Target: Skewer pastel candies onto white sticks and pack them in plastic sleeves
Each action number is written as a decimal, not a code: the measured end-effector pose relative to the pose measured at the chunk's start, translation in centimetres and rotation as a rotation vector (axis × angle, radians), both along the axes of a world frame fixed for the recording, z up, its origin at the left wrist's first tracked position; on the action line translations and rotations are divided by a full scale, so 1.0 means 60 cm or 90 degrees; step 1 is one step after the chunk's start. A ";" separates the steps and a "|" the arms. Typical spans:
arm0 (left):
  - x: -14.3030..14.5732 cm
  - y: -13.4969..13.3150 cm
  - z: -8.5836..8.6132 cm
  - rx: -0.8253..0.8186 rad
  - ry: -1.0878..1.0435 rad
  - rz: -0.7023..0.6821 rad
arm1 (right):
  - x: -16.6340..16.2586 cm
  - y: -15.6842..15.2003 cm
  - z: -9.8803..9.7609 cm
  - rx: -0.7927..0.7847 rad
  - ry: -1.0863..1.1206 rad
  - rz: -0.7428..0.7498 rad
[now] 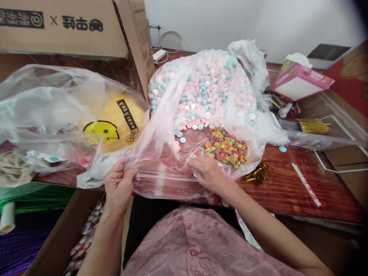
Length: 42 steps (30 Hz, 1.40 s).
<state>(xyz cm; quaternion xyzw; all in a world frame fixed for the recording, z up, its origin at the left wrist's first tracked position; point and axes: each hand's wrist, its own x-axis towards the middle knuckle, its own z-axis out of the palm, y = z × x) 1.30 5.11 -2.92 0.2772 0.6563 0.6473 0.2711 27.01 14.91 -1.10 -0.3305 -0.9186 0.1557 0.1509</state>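
A large clear plastic bag (pixel 161 180) lies on the red-brown table, its near edge towards me. Inside or under its film is a heap of pink, white and pale blue round pieces (pixel 201 88). Nearer to me sits a smaller pile of multicoloured ring-shaped pieces (pixel 227 149). My left hand (pixel 119 182) is closed on the bag's left edge, thumb against fingers. At the bag's middle, beside the ring pile, my right hand (pixel 208 172) has its fingers bent together over the film. What its fingertips hold, if anything, is hidden.
On the left lies a clear bag with a yellow smiley package (pixel 115 122), before a cardboard box (pixel 63 30). Gold tinsel (pixel 258 174), a white strip (pixel 306 184) and a pink box (pixel 301 78) are on the right. Below left stands a carton of green and purple strands (pixel 31 218).
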 end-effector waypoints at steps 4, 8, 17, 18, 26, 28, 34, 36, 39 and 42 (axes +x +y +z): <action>-0.003 -0.005 0.006 0.013 0.023 0.001 | 0.027 0.071 0.010 -0.001 0.238 -0.161; -0.002 -0.015 0.016 -0.019 0.058 -0.005 | 0.061 0.070 0.008 -0.002 0.216 -0.215; 0.050 -0.030 0.022 -0.059 0.191 -0.180 | 0.066 -0.091 -0.055 -0.001 0.094 -0.194; 0.050 -0.031 0.023 -0.065 0.269 -0.180 | 0.068 -0.096 -0.055 -0.019 0.114 -0.188; 0.146 0.003 0.080 0.126 0.823 -0.344 | 0.070 -0.036 -0.046 0.012 0.122 -0.157; 0.194 0.023 0.073 0.029 0.823 -0.538 | 0.058 -0.021 -0.045 0.022 0.073 -0.148; 0.223 0.033 0.028 -0.141 0.771 -0.643 | 0.074 -0.034 -0.039 -0.076 0.086 -0.037; 0.205 0.031 0.028 -0.079 0.655 -0.636 | 0.082 -0.034 -0.041 -0.060 0.114 -0.063; 0.185 0.054 0.041 0.017 0.524 -0.561 | 0.064 -0.020 -0.041 -0.010 0.079 -0.123; 0.175 0.099 0.054 0.029 0.558 -0.472 | 0.026 -0.012 -0.035 0.015 -0.018 -0.138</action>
